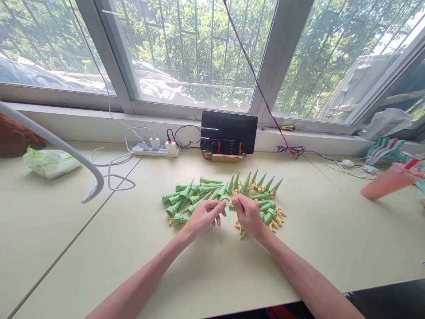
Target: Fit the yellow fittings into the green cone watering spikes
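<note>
Between thumb and fingers, my left hand grips a green plastic watering spike, its tip pointing down toward me. Close to the upper end of that spike, my right hand is closed in a pinch, with a bit of a small yellow valve piece showing at the fingertips. Behind and left of my hands lies a pile of green spikes. Several more spikes stand tip up in a curved row at the back right. Small yellow pieces are scattered among the spikes on the right.
A tablet with a phone before it leans at the window. A power strip with plugs and cables lies to its left. The white curved arm reaches in from the left. On the right stands a tilted pink drink cup.
</note>
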`<state>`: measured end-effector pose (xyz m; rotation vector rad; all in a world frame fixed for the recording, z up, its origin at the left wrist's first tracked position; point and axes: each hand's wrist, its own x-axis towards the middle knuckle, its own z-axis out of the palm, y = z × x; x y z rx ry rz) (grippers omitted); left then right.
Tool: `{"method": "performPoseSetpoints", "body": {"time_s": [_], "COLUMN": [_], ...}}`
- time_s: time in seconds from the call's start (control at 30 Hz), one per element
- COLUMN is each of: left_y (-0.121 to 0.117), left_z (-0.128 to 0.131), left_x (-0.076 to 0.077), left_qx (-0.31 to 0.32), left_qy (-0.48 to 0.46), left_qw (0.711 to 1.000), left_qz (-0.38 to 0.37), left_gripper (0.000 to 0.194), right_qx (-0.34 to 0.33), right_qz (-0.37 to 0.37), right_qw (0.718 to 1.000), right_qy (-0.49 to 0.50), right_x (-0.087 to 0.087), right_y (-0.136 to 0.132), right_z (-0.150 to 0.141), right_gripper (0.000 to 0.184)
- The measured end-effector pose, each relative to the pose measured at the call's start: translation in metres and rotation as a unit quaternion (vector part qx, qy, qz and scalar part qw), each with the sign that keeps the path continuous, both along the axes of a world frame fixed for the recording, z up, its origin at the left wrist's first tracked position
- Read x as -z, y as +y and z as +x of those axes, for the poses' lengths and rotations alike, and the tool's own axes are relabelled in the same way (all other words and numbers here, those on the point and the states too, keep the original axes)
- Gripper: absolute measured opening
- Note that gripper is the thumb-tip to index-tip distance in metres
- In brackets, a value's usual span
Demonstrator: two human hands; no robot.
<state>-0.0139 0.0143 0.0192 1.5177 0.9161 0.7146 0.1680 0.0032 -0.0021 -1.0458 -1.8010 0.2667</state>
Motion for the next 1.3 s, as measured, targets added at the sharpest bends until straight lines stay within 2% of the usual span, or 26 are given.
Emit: {"method": "performPoseSetpoints", "body": {"time_s": [0.2, 0.33, 0.47, 0.6, 0.7, 0.8, 0.9, 1.03, 1.13, 1.3], "left_y": [-0.001, -0.001, 0.0, 0.0, -0.001, -0.001, 0.002, 0.004, 0.005, 0.005], "left_z": [0.001, 0.003, 0.003, 0.003, 0.005, 0.005, 0.003, 0.0, 0.0, 0.001], "left_x": [0.003, 0.006, 0.012, 0.016, 0.014, 0.008, 0.001, -0.002, -0.002, 0.0], "left_qx": [-0.047, -0.099, -0.116, -0.127, -0.141, -0.136, -0.096, -0.001, 0.026, 0.044], "left_qy": [0.021, 0.019, 0.028, 0.042, 0.048, 0.021, -0.021, -0.073, -0.112, -0.131], "left_qw": [0.996, 0.974, 0.941, 0.931, 0.944, 0.975, 0.995, 0.985, 0.973, 0.976], "left_qz": [0.077, 0.202, 0.316, 0.34, 0.295, 0.177, 0.016, -0.157, -0.2, -0.169], "left_gripper": [0.039, 0.031, 0.02, 0.023, 0.029, 0.033, 0.05, 0.066, 0.064, 0.06], "right_qx": [-0.002, -0.003, -0.001, 0.002, 0.018, 0.041, 0.038, -0.007, -0.019, -0.019], "right_qz": [-0.016, -0.033, -0.041, -0.042, -0.028, -0.014, -0.002, 0.009, 0.006, -0.006], "right_qw": [1.0, 0.999, 0.999, 0.999, 0.999, 0.999, 0.999, 1.0, 1.0, 1.0], "right_qy": [-0.002, -0.007, -0.008, -0.001, 0.017, 0.03, 0.028, 0.009, 0.01, 0.016], "right_x": [0.004, 0.006, 0.006, 0.007, 0.006, 0.003, 0.002, 0.004, 0.006, 0.008], "right_y": [0.002, 0.001, 0.001, 0.001, 0.001, 0.001, 0.001, 0.001, 0.001, 0.002], "right_z": [0.0, -0.001, -0.001, -0.002, -0.003, -0.002, -0.002, -0.002, -0.003, 0.0], "right_gripper": [0.038, 0.038, 0.037, 0.037, 0.036, 0.034, 0.033, 0.034, 0.034, 0.034]}}
